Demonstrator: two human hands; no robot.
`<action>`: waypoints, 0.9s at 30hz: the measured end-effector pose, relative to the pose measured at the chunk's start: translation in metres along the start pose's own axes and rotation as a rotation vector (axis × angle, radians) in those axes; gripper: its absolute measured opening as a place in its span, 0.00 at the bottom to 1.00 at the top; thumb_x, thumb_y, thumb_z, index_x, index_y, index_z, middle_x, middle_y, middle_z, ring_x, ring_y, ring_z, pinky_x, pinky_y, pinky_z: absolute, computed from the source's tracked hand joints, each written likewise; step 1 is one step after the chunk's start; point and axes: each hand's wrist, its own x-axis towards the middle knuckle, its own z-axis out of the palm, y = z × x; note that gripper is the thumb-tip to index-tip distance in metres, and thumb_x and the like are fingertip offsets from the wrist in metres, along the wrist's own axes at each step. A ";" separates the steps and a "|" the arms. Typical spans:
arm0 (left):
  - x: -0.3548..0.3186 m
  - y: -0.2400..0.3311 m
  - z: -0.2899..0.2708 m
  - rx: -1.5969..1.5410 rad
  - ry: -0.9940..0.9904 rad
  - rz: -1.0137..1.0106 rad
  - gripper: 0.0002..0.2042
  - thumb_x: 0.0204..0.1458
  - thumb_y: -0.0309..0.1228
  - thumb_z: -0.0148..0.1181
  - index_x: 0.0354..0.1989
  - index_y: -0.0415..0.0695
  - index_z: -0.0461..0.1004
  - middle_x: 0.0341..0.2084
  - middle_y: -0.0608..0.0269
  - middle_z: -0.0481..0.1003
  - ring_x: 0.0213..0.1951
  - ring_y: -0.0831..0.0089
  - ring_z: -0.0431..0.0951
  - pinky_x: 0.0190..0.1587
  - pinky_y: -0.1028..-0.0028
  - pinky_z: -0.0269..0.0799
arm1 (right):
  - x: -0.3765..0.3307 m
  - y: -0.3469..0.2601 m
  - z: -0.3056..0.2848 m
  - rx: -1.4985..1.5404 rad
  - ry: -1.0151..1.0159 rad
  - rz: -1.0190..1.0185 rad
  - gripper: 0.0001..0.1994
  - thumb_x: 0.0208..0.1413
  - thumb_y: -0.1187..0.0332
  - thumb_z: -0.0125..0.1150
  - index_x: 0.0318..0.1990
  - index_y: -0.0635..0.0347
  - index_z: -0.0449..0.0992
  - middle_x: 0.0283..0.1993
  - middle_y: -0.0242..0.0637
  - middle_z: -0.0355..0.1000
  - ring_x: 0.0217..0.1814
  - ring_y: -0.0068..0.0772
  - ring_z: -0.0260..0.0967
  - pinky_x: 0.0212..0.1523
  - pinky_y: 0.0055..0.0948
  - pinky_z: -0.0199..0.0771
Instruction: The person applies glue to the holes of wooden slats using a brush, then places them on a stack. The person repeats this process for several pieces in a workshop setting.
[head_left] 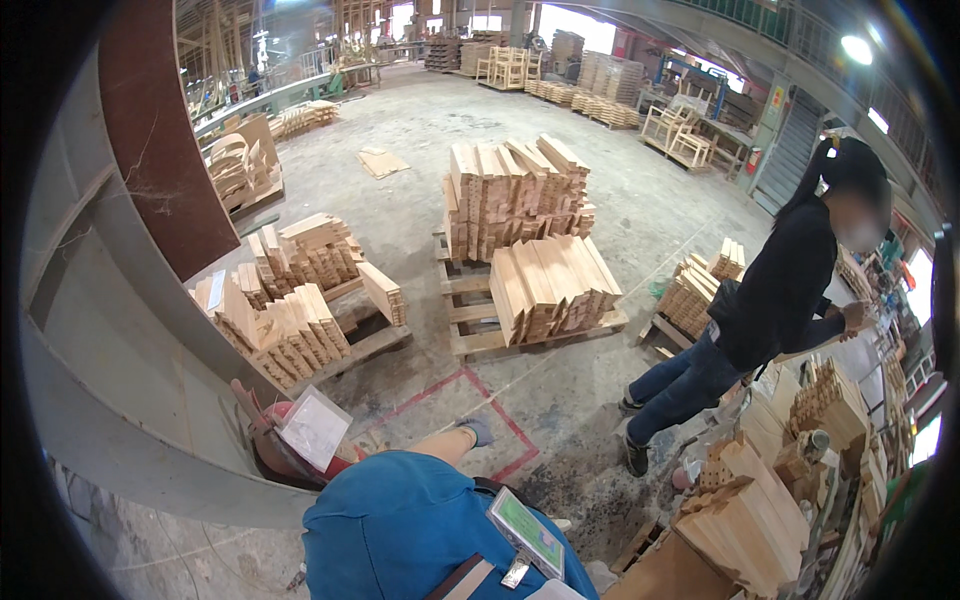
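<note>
From under my blue sleeve [395,515], a bare forearm reaches forward and right, ending in what looks like a grey glove on my left hand [481,431]. It shows small over the concrete floor, near a red floor line [508,425]. Its fingers are too indistinct to read, and nothing held can be made out. My right hand is out of view. A badge in a clear holder [527,532] hangs at my chest. Ahead, wooden boards [555,285] stand stacked on a pallet [470,345].
More cut wood [305,325] fills a pallet to the left. A grey metal structure [150,370] curves along my left, beside a red holder with a white sheet [315,428]. On the right stands a person in dark clothes [770,285], near piled wood pieces [750,525].
</note>
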 end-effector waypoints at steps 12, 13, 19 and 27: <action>-0.002 0.003 -0.005 -0.063 0.010 -0.033 0.38 0.43 0.46 0.57 0.63 0.41 0.55 0.58 0.45 0.62 0.59 0.52 0.64 0.59 0.61 0.61 | -0.002 0.001 0.001 0.010 -0.007 0.009 0.14 0.55 0.58 0.52 0.44 0.54 0.73 0.47 0.36 0.70 0.47 0.36 0.69 0.44 0.33 0.70; -0.003 0.004 -0.005 -0.069 0.029 -0.032 0.38 0.43 0.45 0.56 0.63 0.41 0.55 0.58 0.45 0.62 0.59 0.52 0.64 0.59 0.61 0.61 | -0.002 0.002 0.001 0.012 -0.007 0.012 0.14 0.55 0.58 0.52 0.44 0.54 0.73 0.47 0.36 0.70 0.47 0.36 0.69 0.44 0.33 0.70; -0.007 -0.002 -0.003 0.008 0.065 0.001 0.36 0.43 0.43 0.56 0.62 0.40 0.56 0.57 0.45 0.64 0.58 0.52 0.65 0.58 0.61 0.62 | -0.004 0.002 0.004 0.016 -0.015 0.015 0.14 0.55 0.58 0.52 0.44 0.55 0.73 0.47 0.36 0.70 0.47 0.37 0.69 0.44 0.33 0.70; -0.010 -0.007 0.001 -0.012 0.097 0.006 0.31 0.42 0.43 0.57 0.55 0.40 0.64 0.52 0.44 0.68 0.53 0.51 0.70 0.53 0.60 0.67 | 0.000 0.013 0.008 0.006 -0.001 0.014 0.14 0.55 0.59 0.52 0.44 0.55 0.73 0.47 0.37 0.70 0.47 0.37 0.69 0.45 0.33 0.69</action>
